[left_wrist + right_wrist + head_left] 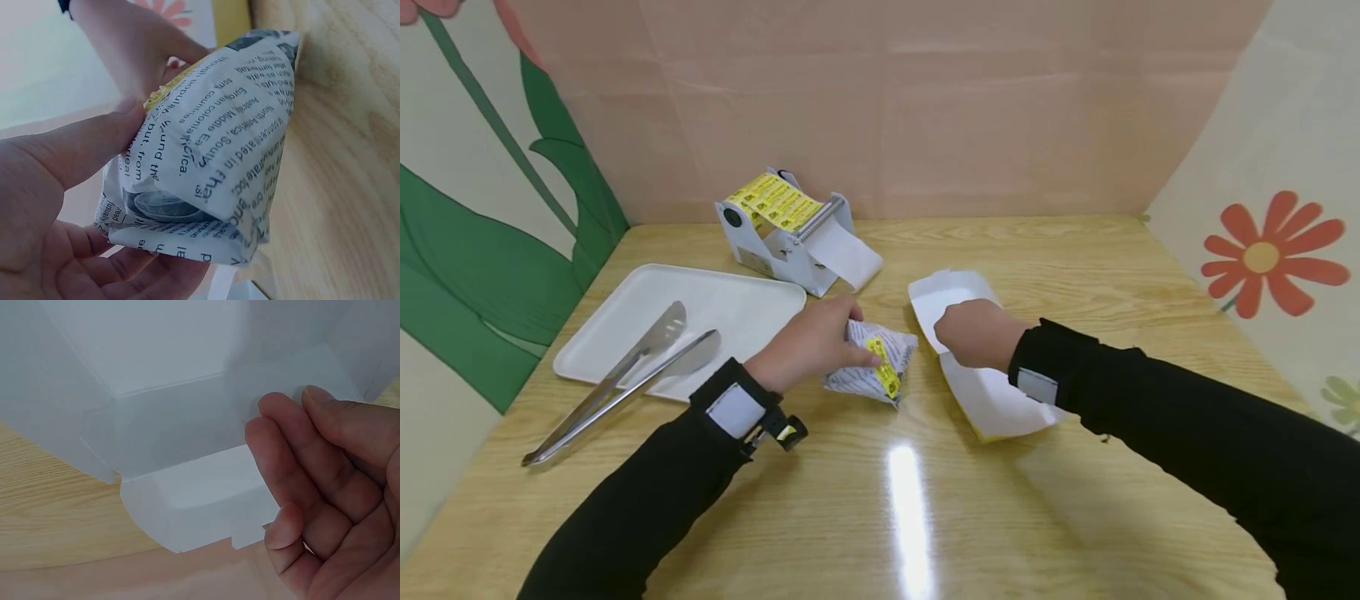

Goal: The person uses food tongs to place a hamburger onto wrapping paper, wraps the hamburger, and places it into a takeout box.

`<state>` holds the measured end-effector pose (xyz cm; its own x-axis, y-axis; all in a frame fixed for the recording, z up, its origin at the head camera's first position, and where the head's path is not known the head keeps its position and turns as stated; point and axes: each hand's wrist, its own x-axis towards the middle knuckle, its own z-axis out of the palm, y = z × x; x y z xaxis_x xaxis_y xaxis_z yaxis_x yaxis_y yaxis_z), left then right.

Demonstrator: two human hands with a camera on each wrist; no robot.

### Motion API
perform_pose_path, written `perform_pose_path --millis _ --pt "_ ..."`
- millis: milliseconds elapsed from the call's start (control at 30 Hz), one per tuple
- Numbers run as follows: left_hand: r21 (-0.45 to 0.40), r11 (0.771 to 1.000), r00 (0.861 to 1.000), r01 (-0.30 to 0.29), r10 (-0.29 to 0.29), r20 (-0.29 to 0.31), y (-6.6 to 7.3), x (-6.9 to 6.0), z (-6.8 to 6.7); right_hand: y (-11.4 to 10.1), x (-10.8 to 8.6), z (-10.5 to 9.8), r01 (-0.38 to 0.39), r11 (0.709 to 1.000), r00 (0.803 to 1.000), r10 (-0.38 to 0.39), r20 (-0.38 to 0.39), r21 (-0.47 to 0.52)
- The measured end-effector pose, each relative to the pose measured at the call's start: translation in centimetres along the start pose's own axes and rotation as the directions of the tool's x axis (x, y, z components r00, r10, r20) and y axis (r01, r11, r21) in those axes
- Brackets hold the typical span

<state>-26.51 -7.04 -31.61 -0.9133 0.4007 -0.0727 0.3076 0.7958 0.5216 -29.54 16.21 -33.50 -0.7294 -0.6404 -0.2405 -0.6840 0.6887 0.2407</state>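
Observation:
My left hand [812, 340] holds a packet [859, 381] wrapped in newsprint-patterned paper, with a yellow label across its top. In the left wrist view, the thumb lies along one side of the packet [219, 144] and the other fingers curl beneath it. A paperboard box [988, 404], unfolded and white inside with yellow outside edges, lies to the packet's right. Over its middle is my right hand [979, 333]. The right wrist view shows that hand's fingers [284, 440] loosely bent in front of the white panels, with nothing visible between them; whether they touch the board is unclear.
A white tray [647, 287] stands at the left, with metal tongs [625, 375] lying across it and over its near edge. Behind the packet is a label dispenser [786, 242] carrying a yellow roll, its white backing strip hanging forward. A pink wall closes off the table's back.

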Motion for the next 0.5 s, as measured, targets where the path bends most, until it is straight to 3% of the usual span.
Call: perform_pose_path --millis 100,333,433,500 --pt "0.009 1.000 0.999 -0.012 0.012 -0.044 0.1 -0.3 -0.9 -1.1 0.6 -0.4 -0.001 0.999 1.000 0.000 0.007 0.039" --pt "0.020 1.000 0.990 -0.022 0.024 -0.137 0.2 -0.7 -2.2 -3.6 2.3 -0.8 -0.007 0.998 0.998 0.011 -0.060 0.060" --pt "0.035 0.998 0.984 -0.043 0.048 -0.172 0.4 -0.7 -2.3 -3.8 2.6 -0.8 -0.018 0.991 0.997 0.029 -0.078 0.133" --pt "0.030 0.998 0.979 -0.055 0.060 -0.196 0.6 -0.8 -2.2 -3.4 2.5 -0.8 -0.003 0.972 0.992 0.031 -0.119 0.235"
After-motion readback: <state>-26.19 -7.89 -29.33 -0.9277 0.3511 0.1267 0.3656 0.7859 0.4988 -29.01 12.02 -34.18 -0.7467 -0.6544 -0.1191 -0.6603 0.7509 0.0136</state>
